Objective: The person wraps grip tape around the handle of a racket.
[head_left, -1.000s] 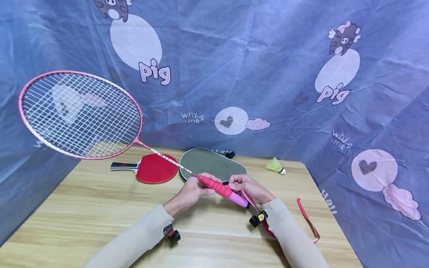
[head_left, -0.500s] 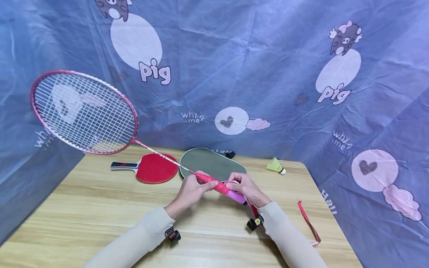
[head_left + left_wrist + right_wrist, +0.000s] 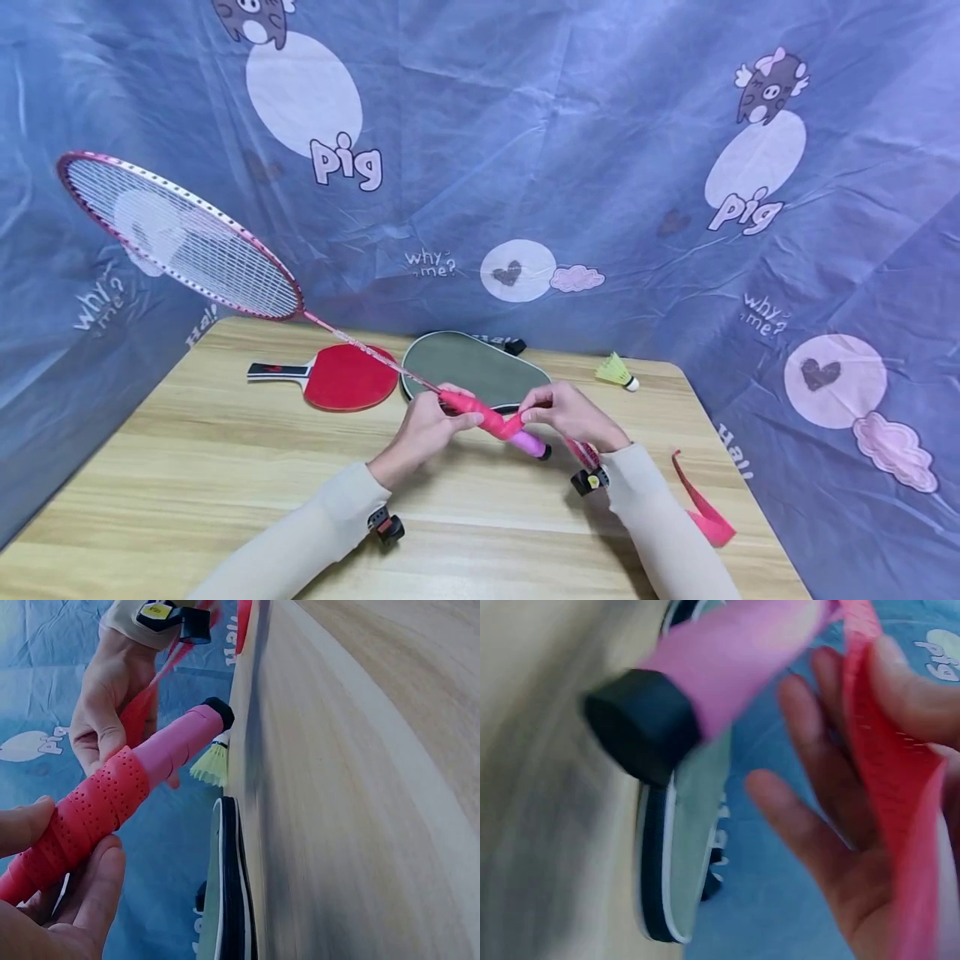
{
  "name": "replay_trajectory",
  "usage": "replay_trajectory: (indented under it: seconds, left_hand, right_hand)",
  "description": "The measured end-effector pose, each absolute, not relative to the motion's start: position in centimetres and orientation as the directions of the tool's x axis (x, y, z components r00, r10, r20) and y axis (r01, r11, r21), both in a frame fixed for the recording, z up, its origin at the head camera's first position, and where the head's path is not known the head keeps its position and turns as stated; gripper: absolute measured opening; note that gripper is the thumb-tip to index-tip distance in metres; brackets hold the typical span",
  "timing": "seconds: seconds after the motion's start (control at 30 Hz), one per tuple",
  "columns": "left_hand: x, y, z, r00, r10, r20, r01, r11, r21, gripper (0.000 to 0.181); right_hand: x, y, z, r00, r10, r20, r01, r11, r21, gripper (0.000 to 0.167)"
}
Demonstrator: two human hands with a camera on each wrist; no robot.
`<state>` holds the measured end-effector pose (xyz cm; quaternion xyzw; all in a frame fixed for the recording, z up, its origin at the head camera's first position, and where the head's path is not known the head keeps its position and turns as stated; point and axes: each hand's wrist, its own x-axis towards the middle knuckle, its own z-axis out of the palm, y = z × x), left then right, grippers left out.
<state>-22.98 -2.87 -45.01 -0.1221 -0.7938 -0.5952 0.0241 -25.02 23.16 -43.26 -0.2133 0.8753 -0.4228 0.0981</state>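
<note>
My left hand [image 3: 427, 429] holds a badminton racket [image 3: 300, 312] by the upper part of its handle, its strung head raised toward the upper left. Red perforated grip tape [image 3: 97, 802] spirals round most of that handle. Below it shows a bare pink-purple section [image 3: 180, 742] ending in a black butt cap [image 3: 641, 724]. Between thumb and fingers my right hand [image 3: 566, 412] pinches the loose length of the tape, drawn taut beside the handle. The tape's tail [image 3: 708, 521] passes under the right forearm and lies on the table to the right.
A red table tennis bat [image 3: 351, 379] lies at the back left of the wooden table [image 3: 225, 500]. Beside it is a grey-green paddle case [image 3: 472, 367]. Toward the back right sits a yellow shuttlecock [image 3: 617, 372]. A blue printed cloth [image 3: 637, 167] hangs behind the table.
The racket has turned about its length, so its head now looks narrower. My right hand has drawn the tape out from the handle toward the right, and the tail on the table has shifted.
</note>
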Motion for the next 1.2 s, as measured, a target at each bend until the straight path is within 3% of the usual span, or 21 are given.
replay_trajectory:
  seconds: [0.2,0.4,0.67,0.8,1.03,1.2]
  left_hand:
    - [-22.7,-2.8,-45.2,-0.967,0.214,0.141,0.178,0.17,0.969,0.03]
    - [-22.9,-3.0,-45.5,-0.957,0.267,0.117,0.135,0.05,0.99,0.038]
    - [-22.9,-3.1,-45.4,-0.94,0.312,0.14,0.156,0.029,0.987,0.036]
    - [-23.0,-3.1,-45.4,-0.925,0.348,0.151,0.163,0.007,0.987,0.037]
    - [-23.0,-3.1,-45.4,-0.905,0.394,0.161,0.149,-0.061,0.987,0.041]
    - [-23.4,-3.1,-45.5,-0.901,0.404,0.158,0.141,-0.072,0.987,0.046]
  right_hand:
    - [-24.9,23.1,-43.8,-0.846,-0.533,0.01,-0.333,0.515,-0.789,0.011]
    - [-25.0,22.5,-44.5,-0.853,-0.521,0.005,-0.271,0.436,-0.858,0.015]
    - [-24.9,22.5,-44.6,-0.873,-0.488,0.015,-0.254,0.428,-0.867,0.013]
    - [-25.3,22.8,-45.5,-0.86,-0.51,0.007,-0.194,0.314,-0.929,0.009]
    - [-25.4,22.8,-47.1,-0.787,-0.613,-0.071,0.034,0.072,-0.997,0.017]
    - [-25.2,22.6,-47.5,-0.794,-0.606,-0.052,0.046,0.025,-0.999,0.015]
